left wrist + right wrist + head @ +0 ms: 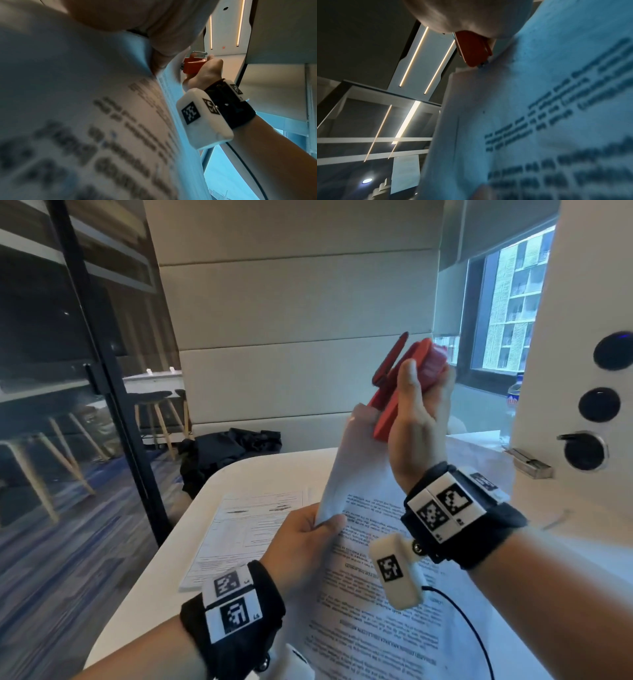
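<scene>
Above the near end of the white table (239, 474), the person holds a set of printed sheets (359, 474) up at a slant, lifted clear of the tabletop. The left hand (305, 539) pinches the sheets' side edge between thumb and curled fingers, low down on the page. The right hand (418, 419) is wrapped round a red stapler (404, 381), thumb laid along its side and fingers curled over its far end, with the tool's mouth set on the sheets' top corner. The right wrist view shows the stapler (474, 51) with its nose touching that corner of the sheets (539, 108). Its upper arm stands away from the body in the head view, so the squeeze looks not yet made; whether a staple already sits in the corner cannot be told. By my reading the gathering and lining-up are done, and what is left is to press, draw the stapler off and lay the set down. 1 more form (246, 529) lies flat on the table, just left of the left hand.
</scene>
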The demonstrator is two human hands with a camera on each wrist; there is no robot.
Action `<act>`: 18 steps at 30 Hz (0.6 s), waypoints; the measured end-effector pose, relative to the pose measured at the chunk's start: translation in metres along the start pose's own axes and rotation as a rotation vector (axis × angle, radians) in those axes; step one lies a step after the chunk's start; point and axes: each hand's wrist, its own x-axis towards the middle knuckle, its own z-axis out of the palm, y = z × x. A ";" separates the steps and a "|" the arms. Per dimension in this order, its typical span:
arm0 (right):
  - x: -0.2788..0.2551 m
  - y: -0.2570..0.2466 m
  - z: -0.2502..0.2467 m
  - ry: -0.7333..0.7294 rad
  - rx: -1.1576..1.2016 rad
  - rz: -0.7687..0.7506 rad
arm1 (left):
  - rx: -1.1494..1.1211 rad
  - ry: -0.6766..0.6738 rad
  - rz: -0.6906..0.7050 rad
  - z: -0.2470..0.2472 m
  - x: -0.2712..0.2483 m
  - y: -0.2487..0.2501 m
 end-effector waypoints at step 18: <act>0.056 0.003 -0.018 0.189 -0.266 0.068 | 0.156 0.050 -0.122 -0.026 0.022 -0.014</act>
